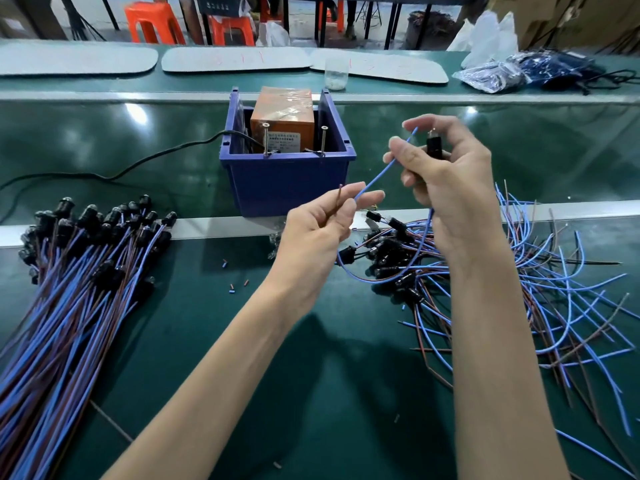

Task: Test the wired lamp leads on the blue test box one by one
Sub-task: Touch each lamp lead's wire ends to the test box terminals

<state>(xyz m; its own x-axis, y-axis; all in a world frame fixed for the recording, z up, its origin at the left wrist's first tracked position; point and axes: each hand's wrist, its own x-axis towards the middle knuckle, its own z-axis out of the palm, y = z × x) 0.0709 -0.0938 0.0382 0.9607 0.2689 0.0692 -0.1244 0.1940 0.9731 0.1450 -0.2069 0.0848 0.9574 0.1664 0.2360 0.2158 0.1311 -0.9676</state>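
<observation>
Left hand [318, 230], right hand [450, 192] on lead [380, 174]

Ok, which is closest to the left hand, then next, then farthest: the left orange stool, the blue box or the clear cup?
1. Blue box, just beyond the left hand.
2. Clear cup, behind the box.
3. Orange stool, far back, left.

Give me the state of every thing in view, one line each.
left hand, pinches the brown lead
right hand, grips the black lamp
blue lead, stretched between both hands, in the air
blue test box, top open, orange unit inside
screws, upright at its front rim, untouched
left bundle, lying aligned
right pile, tangled
cup, upright
</observation>
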